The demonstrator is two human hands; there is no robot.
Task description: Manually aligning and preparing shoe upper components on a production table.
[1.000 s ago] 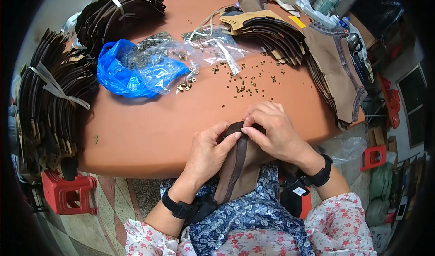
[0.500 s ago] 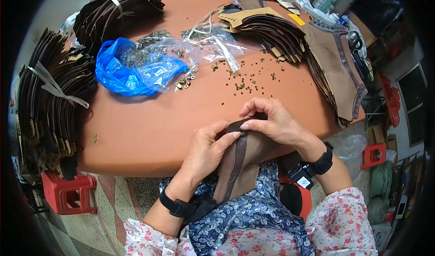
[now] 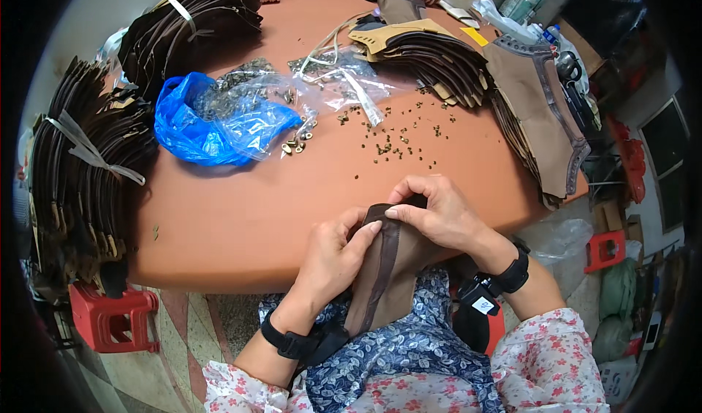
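A brown shoe upper piece [image 3: 398,288] with a dark strip along it hangs over the table's near edge and onto my lap. My left hand [image 3: 329,256] pinches its top edge between thumb and fingers. Close beside it, my right hand [image 3: 450,215] grips the same edge, thumb on top and fingers curled behind. Whether a small fitting sits under the fingertips is hidden. Ahead of my hands, small brass-coloured fittings [image 3: 398,148] lie scattered on the orange-brown table [image 3: 219,223].
A blue plastic bag [image 3: 179,139] and clear bags of metal fittings [image 3: 252,76] lie mid-table. Tied stacks of dark pieces [image 3: 95,164] stand at left. More uppers [image 3: 534,113] are piled at right. Red stools [image 3: 110,318] stand below the table.
The table and its contents sit slightly lower in view. Both hands keep hold of the upper's edge, with only a slight shift of the fingers.
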